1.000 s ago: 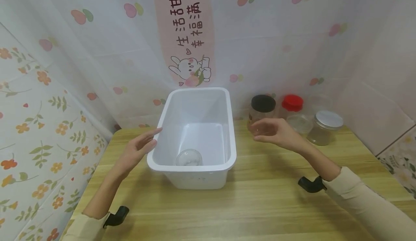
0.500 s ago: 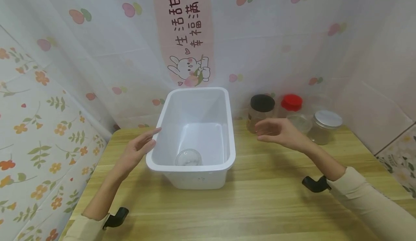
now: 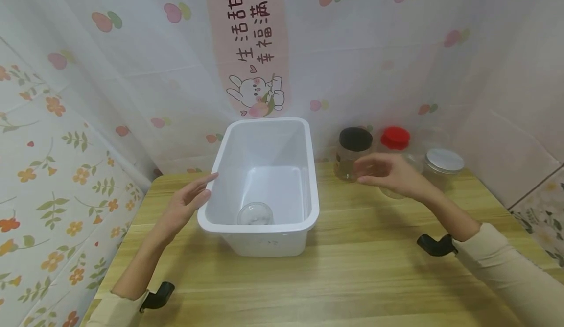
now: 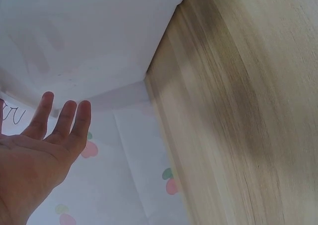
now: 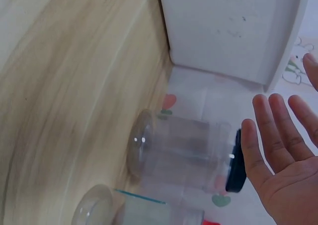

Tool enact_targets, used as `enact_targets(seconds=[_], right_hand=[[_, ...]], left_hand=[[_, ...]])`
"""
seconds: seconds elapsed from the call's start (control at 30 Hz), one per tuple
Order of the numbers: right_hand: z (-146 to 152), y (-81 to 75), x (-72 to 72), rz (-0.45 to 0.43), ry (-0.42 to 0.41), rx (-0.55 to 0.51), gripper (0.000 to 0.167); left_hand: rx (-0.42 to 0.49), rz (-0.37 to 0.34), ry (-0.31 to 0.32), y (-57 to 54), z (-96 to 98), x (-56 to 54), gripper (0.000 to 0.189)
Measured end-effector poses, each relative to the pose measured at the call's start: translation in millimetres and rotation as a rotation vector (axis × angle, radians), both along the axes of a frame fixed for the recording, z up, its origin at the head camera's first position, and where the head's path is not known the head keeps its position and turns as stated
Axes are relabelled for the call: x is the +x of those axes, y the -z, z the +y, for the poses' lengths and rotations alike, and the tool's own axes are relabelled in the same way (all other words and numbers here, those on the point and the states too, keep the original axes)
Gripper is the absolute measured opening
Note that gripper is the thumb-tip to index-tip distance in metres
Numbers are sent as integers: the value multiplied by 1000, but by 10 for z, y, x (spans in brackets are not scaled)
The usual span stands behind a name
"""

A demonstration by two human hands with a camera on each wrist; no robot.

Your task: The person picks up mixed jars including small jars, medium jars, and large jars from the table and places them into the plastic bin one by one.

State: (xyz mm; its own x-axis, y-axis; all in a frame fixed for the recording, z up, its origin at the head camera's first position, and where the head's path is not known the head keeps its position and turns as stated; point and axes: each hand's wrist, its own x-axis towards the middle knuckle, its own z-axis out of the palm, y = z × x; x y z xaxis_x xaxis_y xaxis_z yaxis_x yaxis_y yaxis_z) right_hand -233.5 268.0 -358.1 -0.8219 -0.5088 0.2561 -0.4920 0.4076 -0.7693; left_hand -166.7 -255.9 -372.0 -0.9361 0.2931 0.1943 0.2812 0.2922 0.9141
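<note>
1. Your left hand [image 3: 187, 204] has its fingers extended and a little spread, and the palm is bare. The fingertips are at the left rim of the white tub [image 3: 269, 244]; whether they touch it, I cannot tell.
2. The tub stands just to the right of your left hand and to the left of your right hand [image 3: 396, 173], so it is between both. Inside it, near the wall closest to you, there lies a clear round item [image 3: 255, 214].
3. Your right hand is in the air above the table [image 3: 335, 278], with the fingers relaxed and slightly bent. The right wrist view shows its palm bare also.
4. The black-lid jar [image 3: 345, 163] stands upright, just beside the fingertips of your right hand, on their left. I cannot tell if there is contact.
5. The red lid [image 3: 395, 137] is behind your right hand, farther from you. A clear jar [image 3: 415, 161] is partly hidden by this hand.
6. The silver-lid jar [image 3: 445, 161] stands to the right of your right hand.
7. Behind both hands hangs a curtain [image 3: 374, 48] with printed fruits.
</note>
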Motion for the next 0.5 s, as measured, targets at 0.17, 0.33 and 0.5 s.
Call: enact_targets(seconds=[0.17,0.33,0.5], right_hand=[[78,-59,1,10,3,-15,37],[147,-89,-1,20,26,-29,37],[217,-99,3,25,73,-29,35]], left_hand=[[-7,-4,-12,4,-7,11,45],[-1,-7,-13,2,1,12,45],[-7,-11,-14,1,3,14,45]])
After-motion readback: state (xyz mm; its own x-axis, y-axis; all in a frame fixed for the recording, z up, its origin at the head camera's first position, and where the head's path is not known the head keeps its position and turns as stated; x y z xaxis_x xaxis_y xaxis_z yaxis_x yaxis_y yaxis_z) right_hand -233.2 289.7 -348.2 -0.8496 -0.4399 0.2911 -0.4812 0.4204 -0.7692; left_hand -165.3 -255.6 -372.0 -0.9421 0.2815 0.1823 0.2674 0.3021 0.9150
